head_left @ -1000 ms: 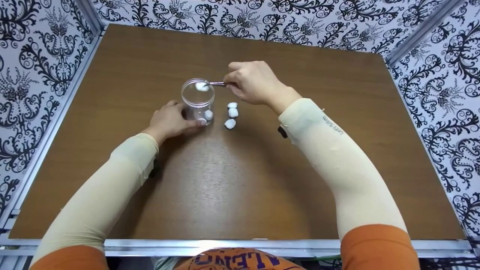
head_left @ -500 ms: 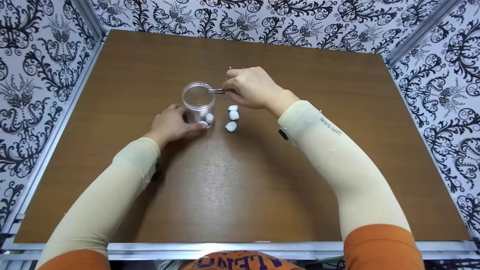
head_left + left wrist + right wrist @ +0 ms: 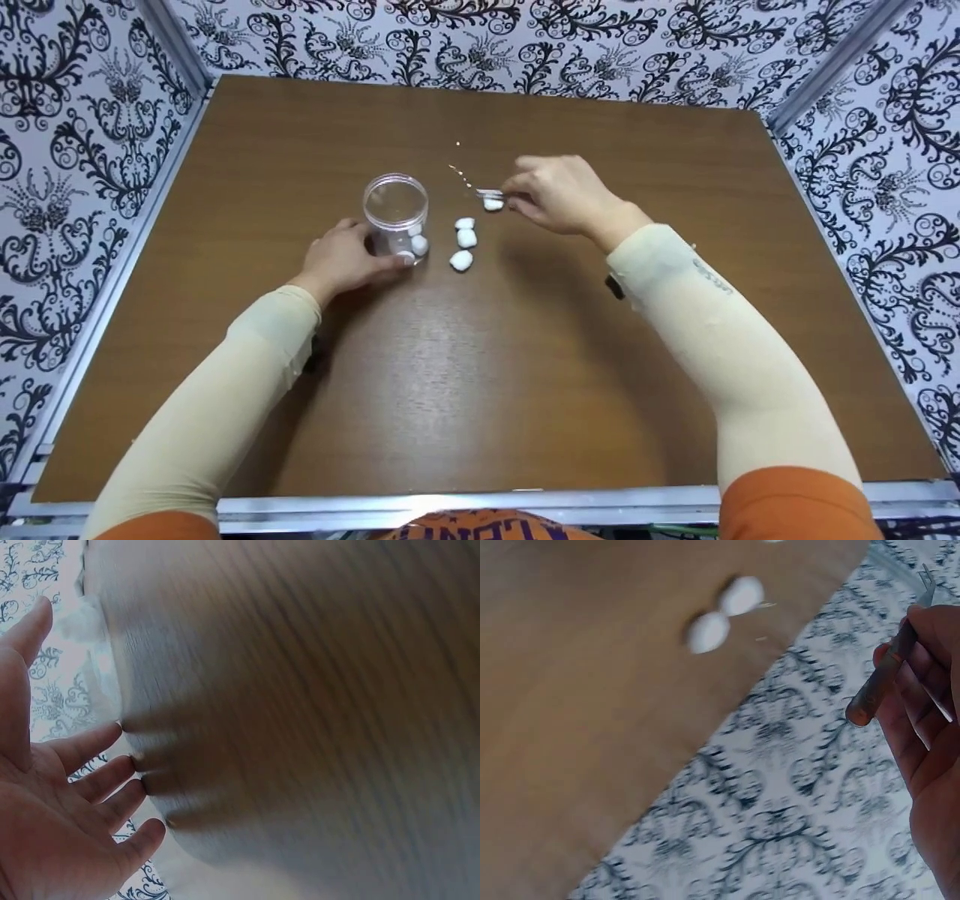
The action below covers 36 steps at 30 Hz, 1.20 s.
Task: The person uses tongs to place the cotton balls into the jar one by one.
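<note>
My right hand [image 3: 559, 193] pinches metal tweezers [image 3: 885, 671] between thumb and fingers. Their tips stand slightly apart in the right wrist view. In the head view those tips overlap the upper edge of a white cotton ball [image 3: 493, 205]. My left hand [image 3: 345, 256] holds a clear plastic jar [image 3: 395, 201] low on its side, with the thumb in front. The jar stands upright and lidless, with cotton balls [image 3: 419, 245] near its bottom. In the left wrist view, the left hand's fingers [image 3: 97, 742] are spread, and the jar shows only faintly.
Three more cotton balls [image 3: 466, 238] lie in a loose column right of the jar. Small pale flecks [image 3: 460, 174] mark the brown table [image 3: 480, 360] behind them. Patterned black-and-white walls [image 3: 585, 45] enclose the back and sides.
The cotton ball held by the tweezers over the jar's mouth has gone inside. My right hand has moved right and toward me, to a cotton ball on the table. The left hand stays at the jar.
</note>
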### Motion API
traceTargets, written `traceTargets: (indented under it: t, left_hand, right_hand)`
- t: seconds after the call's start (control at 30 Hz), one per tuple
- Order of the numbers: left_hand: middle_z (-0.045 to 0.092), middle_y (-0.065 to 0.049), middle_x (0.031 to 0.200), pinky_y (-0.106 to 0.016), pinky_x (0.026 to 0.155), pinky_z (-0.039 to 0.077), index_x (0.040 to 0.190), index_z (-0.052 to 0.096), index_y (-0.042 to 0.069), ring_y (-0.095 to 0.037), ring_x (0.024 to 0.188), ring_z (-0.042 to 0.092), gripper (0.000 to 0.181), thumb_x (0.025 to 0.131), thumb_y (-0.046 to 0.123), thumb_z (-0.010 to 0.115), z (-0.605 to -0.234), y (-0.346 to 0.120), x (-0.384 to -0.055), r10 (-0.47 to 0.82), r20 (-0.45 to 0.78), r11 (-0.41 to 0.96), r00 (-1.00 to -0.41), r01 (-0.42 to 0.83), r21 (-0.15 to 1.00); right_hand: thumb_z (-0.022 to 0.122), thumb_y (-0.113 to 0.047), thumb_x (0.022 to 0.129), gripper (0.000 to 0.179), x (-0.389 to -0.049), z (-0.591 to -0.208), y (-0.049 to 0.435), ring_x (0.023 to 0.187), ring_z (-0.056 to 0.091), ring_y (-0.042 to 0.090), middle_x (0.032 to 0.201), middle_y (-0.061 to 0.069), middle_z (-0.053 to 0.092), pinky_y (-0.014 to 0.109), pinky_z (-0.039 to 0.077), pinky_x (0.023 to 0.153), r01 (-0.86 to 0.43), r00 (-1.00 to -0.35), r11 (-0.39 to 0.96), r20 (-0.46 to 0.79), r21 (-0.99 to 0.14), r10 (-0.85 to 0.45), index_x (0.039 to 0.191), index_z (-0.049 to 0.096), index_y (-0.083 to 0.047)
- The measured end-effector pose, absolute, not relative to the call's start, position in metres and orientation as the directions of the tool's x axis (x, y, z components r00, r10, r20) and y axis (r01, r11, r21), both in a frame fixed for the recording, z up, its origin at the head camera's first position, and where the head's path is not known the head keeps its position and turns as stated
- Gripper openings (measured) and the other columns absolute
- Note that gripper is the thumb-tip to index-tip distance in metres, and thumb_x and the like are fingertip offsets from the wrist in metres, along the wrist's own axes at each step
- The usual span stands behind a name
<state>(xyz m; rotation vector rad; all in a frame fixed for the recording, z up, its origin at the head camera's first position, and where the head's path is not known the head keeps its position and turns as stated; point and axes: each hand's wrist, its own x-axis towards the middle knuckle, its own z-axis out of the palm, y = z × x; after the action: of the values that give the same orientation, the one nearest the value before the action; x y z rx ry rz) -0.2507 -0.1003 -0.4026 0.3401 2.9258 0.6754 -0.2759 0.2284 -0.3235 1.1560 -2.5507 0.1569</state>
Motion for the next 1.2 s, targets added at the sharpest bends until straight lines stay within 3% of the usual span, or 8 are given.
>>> traceTargets:
  t: [0.37,0.57,1.2]
  left_hand:
    - [0.045,-0.014,0.130,-0.059,0.094,0.024,0.130,0.051,0.012,-0.033,0.120,0.039,0.086,0.068,0.072,0.060,-0.404,-0.098,-0.251,0.245,-0.072,0.871,-0.967,0.187,0.455]
    - [0.046,-0.012,0.128,-0.057,0.091,0.031,0.128,0.053,0.016,-0.033,0.117,0.042,0.086,0.066,0.075,0.059,-0.406,-0.099,-0.251,0.244,-0.058,0.865,-0.968,0.190,0.465]
    - [0.043,-0.015,0.133,-0.057,0.091,0.030,0.130,0.051,0.014,-0.036,0.118,0.041,0.088,0.066,0.074,0.059,-0.402,-0.100,-0.251,0.243,-0.075,0.874,-0.967,0.185,0.450]
  right_hand:
    - [0.062,-0.023,0.083,0.015,-0.285,-0.355,0.280,0.064,0.054,0.021,0.079,-0.003,0.051,0.041,0.041,0.052,-0.639,-0.734,0.767,0.255,0.052,-0.629,0.093,0.072,-0.018]
    - [0.062,-0.023,0.082,0.014,-0.289,-0.359,0.294,0.065,0.055,0.022,0.079,-0.004,0.052,0.042,0.042,0.054,-0.580,-0.785,0.813,0.229,0.056,-0.575,0.092,0.072,-0.019]
    - [0.062,-0.022,0.084,0.016,-0.296,-0.365,0.301,0.068,0.056,0.022,0.083,-0.003,0.054,0.042,0.044,0.058,-0.548,-0.817,0.836,0.196,0.028,-0.542,0.096,0.072,-0.018]
